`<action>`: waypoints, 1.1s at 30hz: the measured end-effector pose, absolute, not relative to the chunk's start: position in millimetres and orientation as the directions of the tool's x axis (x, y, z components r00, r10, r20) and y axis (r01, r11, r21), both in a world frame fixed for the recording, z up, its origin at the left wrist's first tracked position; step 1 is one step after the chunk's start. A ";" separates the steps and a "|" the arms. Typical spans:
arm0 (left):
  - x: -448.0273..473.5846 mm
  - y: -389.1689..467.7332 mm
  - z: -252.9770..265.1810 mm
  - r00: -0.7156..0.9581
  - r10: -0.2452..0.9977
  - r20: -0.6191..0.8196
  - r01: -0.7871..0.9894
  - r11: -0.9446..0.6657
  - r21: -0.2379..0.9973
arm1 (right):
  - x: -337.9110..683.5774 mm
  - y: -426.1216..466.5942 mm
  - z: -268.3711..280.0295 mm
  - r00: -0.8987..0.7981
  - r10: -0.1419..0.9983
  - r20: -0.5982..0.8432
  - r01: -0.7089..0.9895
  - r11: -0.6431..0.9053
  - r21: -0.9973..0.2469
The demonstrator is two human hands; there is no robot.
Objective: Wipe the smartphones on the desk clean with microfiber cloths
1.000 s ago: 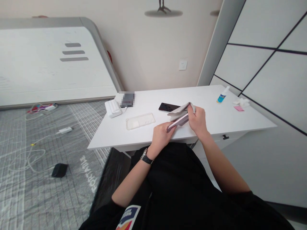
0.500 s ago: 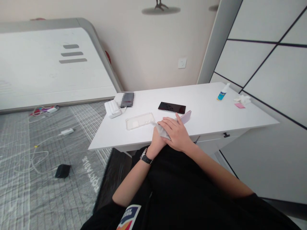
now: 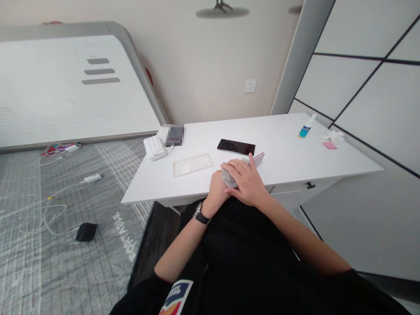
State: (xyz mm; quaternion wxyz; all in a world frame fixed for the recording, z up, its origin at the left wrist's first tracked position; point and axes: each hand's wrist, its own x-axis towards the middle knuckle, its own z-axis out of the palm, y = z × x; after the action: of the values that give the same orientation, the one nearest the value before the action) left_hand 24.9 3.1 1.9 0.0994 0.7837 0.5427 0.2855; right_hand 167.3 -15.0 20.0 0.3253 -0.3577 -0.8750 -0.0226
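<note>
Close to the table's front edge, a thin pink phone pokes out past my right fingers; the rest of it is covered. My left hand, with a watch at the wrist, is closed around the phone's near end, its fingers mostly hidden. Over it lies my right hand, pressing a crumpled grey cloth against the phone. Left of the hands, a clear phone case rests on the table. A dark-screened phone lies face up just behind them.
The white table carries a white power bank and a blurred dark device at its left. Toward the right stand a small spray bottle, a pink square and crumpled white tissue. Cables trail on the left.
Both hands have shifted slightly right with the phone. The cloth is more bunched under my right hand, and its corner no longer reaches toward the clear case.
</note>
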 end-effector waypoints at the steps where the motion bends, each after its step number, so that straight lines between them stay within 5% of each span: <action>1: 26.0 2.2 2.6 0.244 0.907 0.342 0.799 -0.388 0.459 | 172.3 -10.4 19.8 -0.499 0.629 0.596 0.648 0.727 -0.225; 8: 26.3 -8.2 10.9 0.308 0.858 0.412 0.660 -0.504 0.556 | 201.7 16.8 19.5 -0.132 0.736 0.664 0.769 0.499 -0.399; 21: 23.7 -0.9 9.4 0.223 0.912 0.345 0.663 -0.401 0.632 | 161.3 -16.9 27.3 -0.368 0.639 0.676 0.639 0.701 -0.315; 29: 22.8 -2.6 15.6 0.297 0.886 0.358 0.612 -0.464 0.641 | 198.7 23.4 16.9 -0.113 0.730 0.673 0.769 0.493 -0.406; 33: 22.8 -0.5 9.4 0.307 0.884 0.353 0.675 -0.464 0.574 | 184.2 5.8 24.0 -0.237 0.728 0.644 0.754 0.556 -0.350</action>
State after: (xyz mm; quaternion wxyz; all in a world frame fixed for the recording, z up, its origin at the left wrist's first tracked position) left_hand 22.8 -0.5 9.4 0.1615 0.7922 0.4921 0.3229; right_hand 184.2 5.8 24.0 0.3994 -0.4711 -0.7863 -0.0165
